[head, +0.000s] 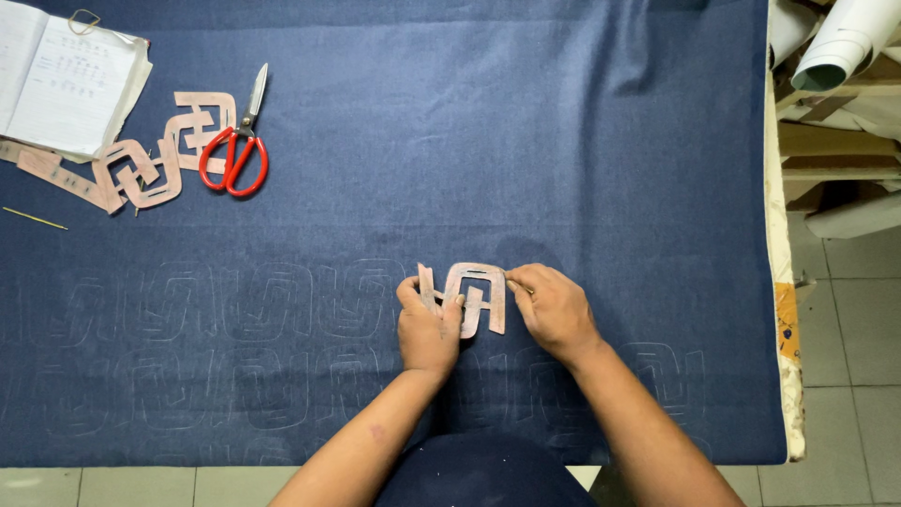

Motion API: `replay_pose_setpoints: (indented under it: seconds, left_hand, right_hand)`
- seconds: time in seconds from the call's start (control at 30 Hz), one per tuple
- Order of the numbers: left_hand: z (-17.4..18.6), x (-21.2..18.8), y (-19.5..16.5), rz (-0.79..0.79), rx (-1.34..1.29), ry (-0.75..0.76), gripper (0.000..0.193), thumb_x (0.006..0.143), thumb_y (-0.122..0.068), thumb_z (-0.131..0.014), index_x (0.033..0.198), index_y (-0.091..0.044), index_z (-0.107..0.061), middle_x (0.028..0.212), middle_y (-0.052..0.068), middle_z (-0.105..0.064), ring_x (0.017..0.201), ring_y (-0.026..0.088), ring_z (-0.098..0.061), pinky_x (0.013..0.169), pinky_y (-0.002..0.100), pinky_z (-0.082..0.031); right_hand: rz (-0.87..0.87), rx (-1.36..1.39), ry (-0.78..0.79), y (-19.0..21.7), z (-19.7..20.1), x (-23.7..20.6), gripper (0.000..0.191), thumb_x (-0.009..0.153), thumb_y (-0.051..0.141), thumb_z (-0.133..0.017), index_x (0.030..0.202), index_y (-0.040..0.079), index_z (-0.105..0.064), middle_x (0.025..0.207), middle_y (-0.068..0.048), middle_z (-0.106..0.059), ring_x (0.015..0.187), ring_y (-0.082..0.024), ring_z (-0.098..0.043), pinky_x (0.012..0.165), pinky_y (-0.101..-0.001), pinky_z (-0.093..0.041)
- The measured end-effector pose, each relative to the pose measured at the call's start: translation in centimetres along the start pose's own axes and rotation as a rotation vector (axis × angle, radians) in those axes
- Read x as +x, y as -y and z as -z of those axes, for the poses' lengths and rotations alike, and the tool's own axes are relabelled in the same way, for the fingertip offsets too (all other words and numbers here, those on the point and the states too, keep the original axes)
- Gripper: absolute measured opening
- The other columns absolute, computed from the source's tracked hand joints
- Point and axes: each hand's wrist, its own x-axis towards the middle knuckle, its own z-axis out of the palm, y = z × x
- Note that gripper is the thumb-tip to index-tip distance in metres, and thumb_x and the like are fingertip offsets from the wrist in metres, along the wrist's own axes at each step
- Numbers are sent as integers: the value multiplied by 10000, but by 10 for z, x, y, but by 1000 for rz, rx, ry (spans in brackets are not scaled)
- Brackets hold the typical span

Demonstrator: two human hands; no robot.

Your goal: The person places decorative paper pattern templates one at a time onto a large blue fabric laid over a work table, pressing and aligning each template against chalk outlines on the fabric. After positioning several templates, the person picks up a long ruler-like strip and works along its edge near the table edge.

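I see my left hand (pixel 429 329) pressing flat on a pink cardboard stencil (pixel 474 296) lying on the blue denim cloth (pixel 526 141), just below centre. My right hand (pixel 554 308), at the stencil's three o'clock, pinches what may be a chalk sliver against its edge. Red-handled scissors (pixel 239 145) lie toward ten o'clock.

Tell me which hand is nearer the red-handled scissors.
Left. The left hand presses on the pink cardboard stencil at the cloth's middle, with the red-handled scissors far up to its left. The right hand, at the stencil's right edge, lies farther away.
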Motion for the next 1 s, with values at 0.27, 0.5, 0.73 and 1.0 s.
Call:
replay_pose_setpoints:
  seconds: [0.27, 0.5, 0.73, 1.0]
  left_hand:
    - [0, 6, 13, -63, -12, 35, 602, 856, -273, -759, 1340, -76, -458, 999, 192, -737, 904, 340, -728, 819, 463, -567]
    - [3, -11, 12, -480, -27, 558, 345, 848, -263, -820, 1130, -97, -712, 998, 108, -769, 876, 288, -784, 773, 366, -613]
    - [4, -12, -3, -852, 39, 309, 596, 807, -258, -834, 1322, -93, -583, 1341, 151, -587, 1235, 370, -590, 1024, 443, -489]
    - [-8, -3, -4, -746, 402, 372, 490, 770, -249, -829, 1245, -248, -708, 1559, 153, -366, 1501, 407, -198, 1204, 614, -98]
  right_hand:
    - [-88, 103, -103, -10, 14, -14, 139, 984, 119, -613, 1023, 27, -709, 1028, -102, -732, 945, -258, -725, 861, -371, -579]
    - [94, 160, 126, -12, 18, -47, 348, 889, 134, -694, 1220, 25, -707, 1214, -178, -703, 1079, -314, -680, 908, -371, -524]
    - [-599, 259, -107, -52, 29, -57, 170, 928, 204, -702, 1028, 82, -764, 869, -36, -757, 707, -153, -659, 636, -307, -528]
    - [-835, 196, -315, -89, 30, -64, 224, 902, 249, -742, 990, 43, -753, 769, -52, -732, 622, -135, -641, 551, -305, -495]
